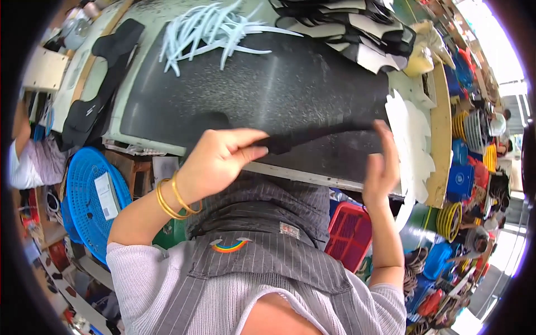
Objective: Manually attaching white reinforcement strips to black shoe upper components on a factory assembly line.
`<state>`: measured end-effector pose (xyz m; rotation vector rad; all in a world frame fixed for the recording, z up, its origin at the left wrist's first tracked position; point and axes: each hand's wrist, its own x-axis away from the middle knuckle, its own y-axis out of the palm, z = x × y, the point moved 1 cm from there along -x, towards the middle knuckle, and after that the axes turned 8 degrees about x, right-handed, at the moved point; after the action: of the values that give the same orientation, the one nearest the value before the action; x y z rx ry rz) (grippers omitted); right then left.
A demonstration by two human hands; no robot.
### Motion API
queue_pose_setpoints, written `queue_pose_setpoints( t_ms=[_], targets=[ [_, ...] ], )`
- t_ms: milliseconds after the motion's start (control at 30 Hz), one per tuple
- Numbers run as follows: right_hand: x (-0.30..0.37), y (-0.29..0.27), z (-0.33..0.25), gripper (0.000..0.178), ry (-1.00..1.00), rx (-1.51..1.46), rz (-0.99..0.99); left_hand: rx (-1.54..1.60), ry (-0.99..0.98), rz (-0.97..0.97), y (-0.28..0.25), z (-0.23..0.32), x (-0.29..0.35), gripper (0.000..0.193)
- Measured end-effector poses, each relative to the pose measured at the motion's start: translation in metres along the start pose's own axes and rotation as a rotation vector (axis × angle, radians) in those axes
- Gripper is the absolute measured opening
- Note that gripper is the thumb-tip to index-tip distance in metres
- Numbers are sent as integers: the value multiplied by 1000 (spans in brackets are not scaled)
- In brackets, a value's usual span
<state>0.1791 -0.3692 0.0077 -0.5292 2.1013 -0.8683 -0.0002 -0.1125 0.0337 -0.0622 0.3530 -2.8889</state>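
Note:
My left hand (218, 159), with two gold bangles on its wrist, pinches one end of a long black strip (329, 133) between thumb and fingers. The strip stretches to the right, a little above the dark work mat (312, 72). Its far end meets the fingertips of my right hand (383, 170); these fingers are stretched out, with the thumb apart from them. A darker rounded part (209, 121) shows just beyond my left hand, and whether it belongs to the strip I cannot tell. Slight blur hides the strip's details.
Pale blue curved strips (212, 33) lie heaped at the mat's back left. Black-and-white cut pieces (357, 33) are stacked at the back right, white flat pieces (410, 148) along the right edge. Black shaped pieces (103, 89) lie left. Below stand a blue basket (84, 195) and a red crate (349, 231).

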Motion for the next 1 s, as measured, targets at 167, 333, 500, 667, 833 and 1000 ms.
queue_pose_setpoints(
  t_ms=[167,333,500,667,833,1000],
  targets=[
    [-29,54,-106,31,495,-1015,-354,892,-105,229,-12,15,23,22],
    [-55,92,-133,19,578,-1564,-496,1100,-234,216,-35,10,39,27],
    [-57,106,-155,14,728,-1704,-741,1308,-206,-21,-49,-11,57,41],
    [-62,111,-171,13,428,-1148,-656,802,-63,385,-53,7,46,38],
    [-64,102,-169,16,357,-1268,-722,1166,-111,420,-47,0,45,26],
    [-55,116,-147,17,529,-1793,-719,1458,-180,311,-26,-9,25,34]
  ],
)
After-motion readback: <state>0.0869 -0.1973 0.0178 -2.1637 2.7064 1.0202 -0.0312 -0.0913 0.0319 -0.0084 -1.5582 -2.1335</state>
